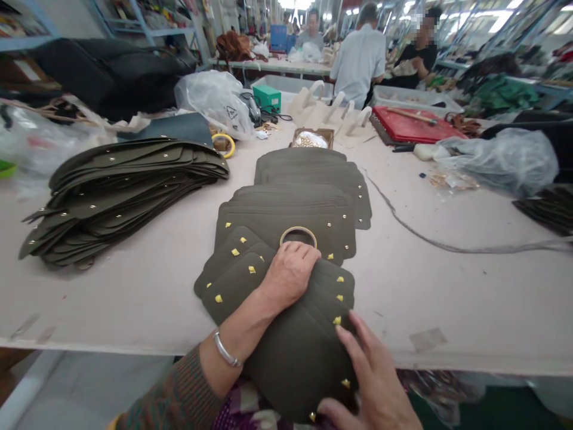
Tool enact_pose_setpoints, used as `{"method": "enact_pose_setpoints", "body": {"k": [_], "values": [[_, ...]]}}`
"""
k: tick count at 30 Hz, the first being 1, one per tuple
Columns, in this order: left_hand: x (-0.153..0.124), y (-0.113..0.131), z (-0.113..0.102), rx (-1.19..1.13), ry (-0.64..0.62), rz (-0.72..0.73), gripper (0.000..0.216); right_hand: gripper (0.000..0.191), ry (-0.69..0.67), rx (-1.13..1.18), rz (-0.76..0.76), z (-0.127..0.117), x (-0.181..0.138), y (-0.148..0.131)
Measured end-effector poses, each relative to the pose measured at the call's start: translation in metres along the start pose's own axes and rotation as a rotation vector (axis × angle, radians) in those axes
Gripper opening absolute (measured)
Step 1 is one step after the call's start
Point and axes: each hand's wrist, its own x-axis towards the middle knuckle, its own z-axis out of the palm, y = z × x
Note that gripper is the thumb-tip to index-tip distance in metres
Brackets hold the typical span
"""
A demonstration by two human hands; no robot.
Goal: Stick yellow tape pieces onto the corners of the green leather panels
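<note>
A fanned stack of dark olive leather panels (286,352) with small brass prongs lies at the table's near edge. My left hand (289,272) presses down on the top of this stack, fingers curled, beside a brass ring (298,235). My right hand (373,373) rests flat on the stack's lower right part, thumb under its near edge. Beyond the ring, more olive panels (308,191) lie overlapped in a row running away from me.
A tall pile of the same panels (120,191) sits at the left. A small box of brass fittings (312,139), clear plastic bags (501,158), a red tray (409,126) and a cord (425,239) lie farther off. People work at tables behind.
</note>
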Motion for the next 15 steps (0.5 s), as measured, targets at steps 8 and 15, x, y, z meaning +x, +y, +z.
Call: {"method": "enact_pose_setpoints", "body": {"k": [8, 15], "values": [[0.006, -0.004, -0.006, 0.097, -0.044, -0.005, 0.017, 0.063, 0.152, -0.081, 0.098, 0.032, -0.014, -0.012], [0.004, -0.021, -0.017, 0.001, 0.01, -0.031, 0.019, 0.049, 0.137, 0.087, 0.101, 0.003, 0.02, -0.005]]}}
